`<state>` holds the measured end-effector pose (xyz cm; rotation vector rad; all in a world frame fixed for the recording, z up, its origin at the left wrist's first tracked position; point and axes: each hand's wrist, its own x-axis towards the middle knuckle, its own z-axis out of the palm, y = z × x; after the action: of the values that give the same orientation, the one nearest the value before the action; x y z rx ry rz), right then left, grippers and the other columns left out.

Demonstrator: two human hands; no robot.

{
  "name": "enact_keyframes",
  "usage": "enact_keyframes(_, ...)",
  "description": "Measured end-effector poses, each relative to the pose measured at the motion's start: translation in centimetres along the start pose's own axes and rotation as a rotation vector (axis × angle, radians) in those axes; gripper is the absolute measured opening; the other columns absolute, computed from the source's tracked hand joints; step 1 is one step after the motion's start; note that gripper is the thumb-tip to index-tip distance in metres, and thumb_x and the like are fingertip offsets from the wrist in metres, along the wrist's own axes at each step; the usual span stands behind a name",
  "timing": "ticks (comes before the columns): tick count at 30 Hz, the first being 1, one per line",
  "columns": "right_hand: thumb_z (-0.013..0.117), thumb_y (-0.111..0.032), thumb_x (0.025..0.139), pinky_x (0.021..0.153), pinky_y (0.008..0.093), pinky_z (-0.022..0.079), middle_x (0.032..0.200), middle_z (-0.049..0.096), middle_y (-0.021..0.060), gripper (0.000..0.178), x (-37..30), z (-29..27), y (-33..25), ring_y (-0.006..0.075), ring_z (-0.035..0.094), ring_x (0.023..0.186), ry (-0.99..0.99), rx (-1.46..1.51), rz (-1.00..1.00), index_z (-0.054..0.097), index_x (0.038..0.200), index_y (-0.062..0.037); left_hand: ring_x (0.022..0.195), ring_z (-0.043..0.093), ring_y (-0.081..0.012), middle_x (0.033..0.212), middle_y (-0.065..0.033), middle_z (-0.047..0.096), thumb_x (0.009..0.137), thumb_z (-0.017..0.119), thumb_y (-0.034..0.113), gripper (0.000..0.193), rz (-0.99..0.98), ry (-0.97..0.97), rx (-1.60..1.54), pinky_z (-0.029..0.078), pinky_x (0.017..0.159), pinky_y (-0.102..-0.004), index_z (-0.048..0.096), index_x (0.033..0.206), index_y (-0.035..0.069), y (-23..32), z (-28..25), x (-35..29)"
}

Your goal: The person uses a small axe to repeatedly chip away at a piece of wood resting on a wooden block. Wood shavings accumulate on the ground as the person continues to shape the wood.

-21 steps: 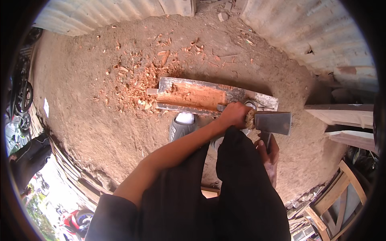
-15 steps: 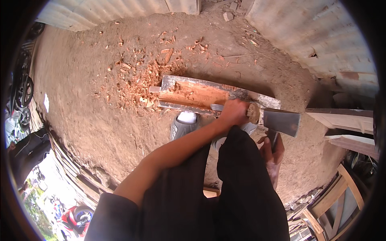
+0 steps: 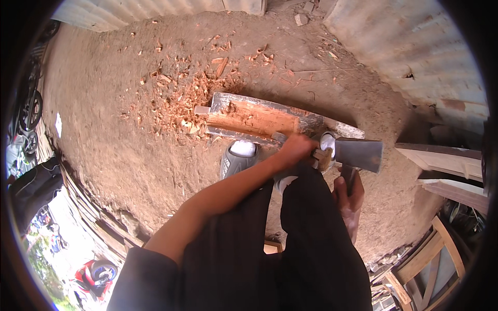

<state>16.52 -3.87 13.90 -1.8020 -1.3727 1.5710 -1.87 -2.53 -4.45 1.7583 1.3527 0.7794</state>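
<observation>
My left hand (image 3: 299, 149) is wrapped round a chisel; its flat metal blade (image 3: 279, 137) points left against the near edge of a hollowed wooden beam (image 3: 264, 122). The chisel's worn wooden butt (image 3: 324, 158) sticks out on the right of the fist. Just right of that butt, and apart from it, is the broad dark head of a hatchet (image 3: 359, 154). Its handle is gripped upright in my right hand (image 3: 350, 196). The beam has a reddish, freshly cut trough, and pale chipped paint along its sides.
Wood shavings (image 3: 181, 103) are scattered over the dirt floor by the beam's left end. My shoes (image 3: 238, 158) stand close against its near side. Corrugated metal sheets (image 3: 404, 46) lean at the far right, with wooden panels (image 3: 441, 158) below them. A red motorcycle (image 3: 96, 277) shows at lower left.
My left hand has shifted slightly nearer, and the chisel's butt has tipped down toward me. The hatchet head has moved a little left, closer to the butt. The view has shifted slightly.
</observation>
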Motion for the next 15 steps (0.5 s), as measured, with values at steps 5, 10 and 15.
enact_keyframes(5, 0.062, -0.028, 0.102, 0.048, 0.0256, 0.041, 0.076, 0.054, 0.0007, 0.038, -0.4, -0.1, 0.0, 0.0084, 0.05, 0.056, 0.055, 0.06, 0.02, 0.057, 0.127, 0.0003, 0.078, 0.071, -0.0357, 0.084, -0.0146, 0.073, 0.062, 0.079, 0.014, 0.039, -0.088, 0.274, -0.08, 0.057, 0.073, -0.0461, 0.075, 0.101, 0.011, 1.2, -0.2, 0.6)
enact_keyframes(10, 0.06, -0.028, 0.103, 0.048, 0.0255, 0.041, 0.074, 0.053, 0.0, 0.039, 0.2, -0.1, -0.1, 0.0078, 0.049, 0.055, -0.033, -0.111, 0.079, 0.055, 0.129, 0.0005, 0.078, 0.071, -0.0357, 0.085, -0.0142, 0.074, 0.06, 0.078, 0.013, 0.042, -0.09, 0.275, -0.055, 0.057, 0.074, -0.0457, 0.076, 0.101, 0.01, 0.5, -0.3, 0.0)
enact_keyframes(15, 0.06, -0.029, 0.103, 0.047, 0.0255, 0.04, 0.073, 0.052, 0.0004, 0.038, -0.6, -0.3, -0.7, 0.0076, 0.048, 0.053, 0.014, 0.024, 0.072, 0.055, 0.127, 0.0001, 0.091, 0.07, -0.036, 0.092, -0.0138, 0.071, 0.063, 0.081, 0.018, 0.04, -0.191, 0.153, -0.07, 0.056, 0.078, -0.049, 0.069, 0.099, 0.007, 1.7, -0.9, 1.3)
